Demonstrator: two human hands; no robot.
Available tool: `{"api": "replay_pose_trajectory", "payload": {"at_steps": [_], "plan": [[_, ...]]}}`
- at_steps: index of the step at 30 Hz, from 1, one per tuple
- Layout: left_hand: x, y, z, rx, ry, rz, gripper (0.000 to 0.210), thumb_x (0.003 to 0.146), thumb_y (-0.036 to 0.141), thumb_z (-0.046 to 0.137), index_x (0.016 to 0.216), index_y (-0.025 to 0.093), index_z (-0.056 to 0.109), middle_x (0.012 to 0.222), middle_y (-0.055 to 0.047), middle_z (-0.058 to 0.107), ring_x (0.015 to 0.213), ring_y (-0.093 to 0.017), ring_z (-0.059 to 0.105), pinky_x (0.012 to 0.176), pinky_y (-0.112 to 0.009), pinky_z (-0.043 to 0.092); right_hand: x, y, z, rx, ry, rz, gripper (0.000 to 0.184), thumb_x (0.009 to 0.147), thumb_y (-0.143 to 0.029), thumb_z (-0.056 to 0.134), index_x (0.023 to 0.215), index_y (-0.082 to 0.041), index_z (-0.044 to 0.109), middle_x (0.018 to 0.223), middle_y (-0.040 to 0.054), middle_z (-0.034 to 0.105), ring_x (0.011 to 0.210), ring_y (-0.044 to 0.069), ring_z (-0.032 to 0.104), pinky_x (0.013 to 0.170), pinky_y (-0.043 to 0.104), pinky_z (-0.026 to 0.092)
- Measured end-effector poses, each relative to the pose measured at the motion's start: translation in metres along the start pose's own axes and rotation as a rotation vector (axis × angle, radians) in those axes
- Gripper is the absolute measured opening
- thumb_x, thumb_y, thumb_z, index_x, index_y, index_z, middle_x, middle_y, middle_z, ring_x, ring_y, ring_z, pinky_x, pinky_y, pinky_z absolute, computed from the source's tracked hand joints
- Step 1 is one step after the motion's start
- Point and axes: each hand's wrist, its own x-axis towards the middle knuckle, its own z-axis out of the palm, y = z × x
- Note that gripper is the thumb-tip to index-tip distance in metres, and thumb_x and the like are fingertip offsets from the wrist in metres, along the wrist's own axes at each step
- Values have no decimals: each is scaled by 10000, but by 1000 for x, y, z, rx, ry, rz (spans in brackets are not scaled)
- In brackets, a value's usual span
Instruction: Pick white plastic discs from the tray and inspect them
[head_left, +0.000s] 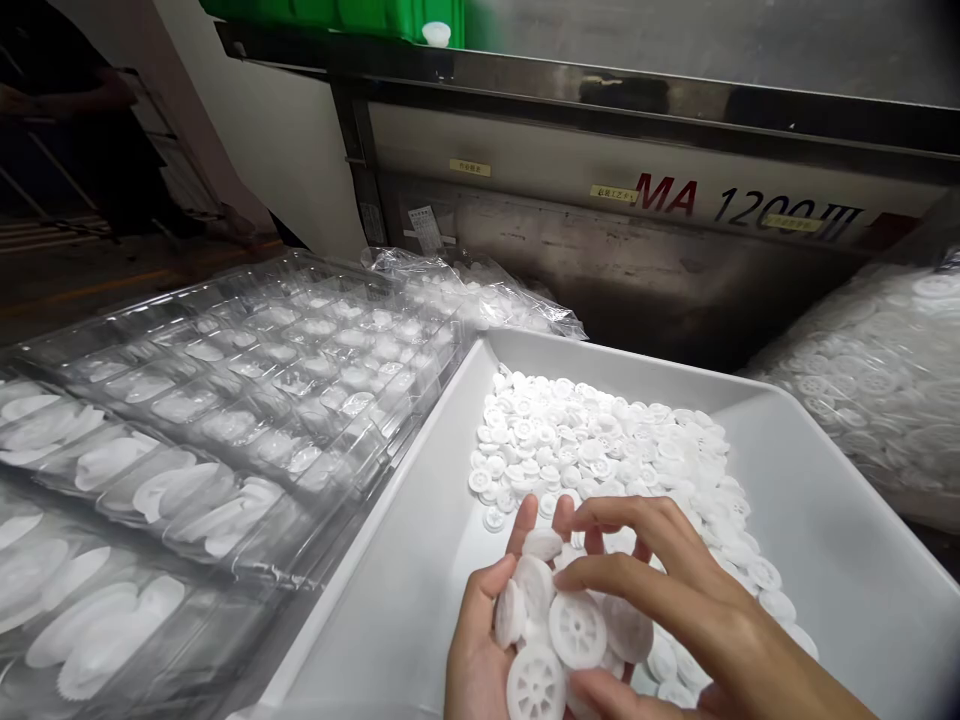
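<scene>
My left hand [480,635] is cupped, palm up, around a handful of white plastic gear wheels [577,630], each with a hub and cut-outs between its spokes. From the right, my right hand [675,590] curls over the same handful, its fingertips and thumb touching the wheels. Both hands are above the near part of a light grey tub [390,590]. A heap of the same kind of white wheels [585,440] spreads over the tub's floor beyond and beside my hands. Part of the left palm is hidden by the wheels.
Clear plastic compartment trays [247,390] filled with white parts stand left of the tub. Behind lies a clear bag [480,290]; a fuller bag of wheels [885,370] is at right. A machine [525,220] and green crate [337,15] stand behind; a person [82,120] is at far left.
</scene>
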Motion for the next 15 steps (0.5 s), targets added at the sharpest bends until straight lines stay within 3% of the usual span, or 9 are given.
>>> {"api": "replay_pose_trajectory", "payload": {"at_steps": [4,7,9,11,13,15], "plan": [[-3,-1,4,-21,48,39,358,853,180,415,1194,220,516,1042,-95,695,934,-259,658,842,-425,477,-4,4,-8,418,116,99,313,772,-217,648,1036,-348,541,1128,23,513,1079,220,504,850,296,487],[-2,-1,2,-54,32,69,349,851,199,411,1175,220,540,1018,-93,707,925,-280,659,874,-520,446,-8,16,-19,996,228,311,175,840,-292,546,1007,-344,551,1057,17,524,902,180,559,764,278,509],[-1,-1,0,-80,27,77,354,848,210,411,1175,216,547,1006,-100,710,918,-297,659,884,-590,414,-10,23,-24,1252,253,452,110,839,-330,528,940,-305,564,973,13,516,772,142,530,709,264,505],[0,1,-3,-81,15,87,353,843,209,421,1166,222,564,1015,-94,708,936,-296,653,931,-619,358,-12,26,-26,1237,185,542,47,837,-306,540,875,-281,548,827,-13,471,653,103,445,617,216,463],[1,3,-7,-55,-25,87,337,832,210,438,1118,247,611,1055,-75,695,977,-294,636,988,-621,287,-12,23,-23,971,61,529,92,815,-262,586,883,-289,530,709,-41,400,579,94,362,531,191,384],[4,4,-12,-24,-86,70,308,806,205,471,1036,266,667,1107,-56,672,1033,-301,608,1017,-603,256,-11,18,-19,635,-17,407,242,743,-235,676,933,-303,543,662,-56,386,555,95,352,508,198,344]]}}
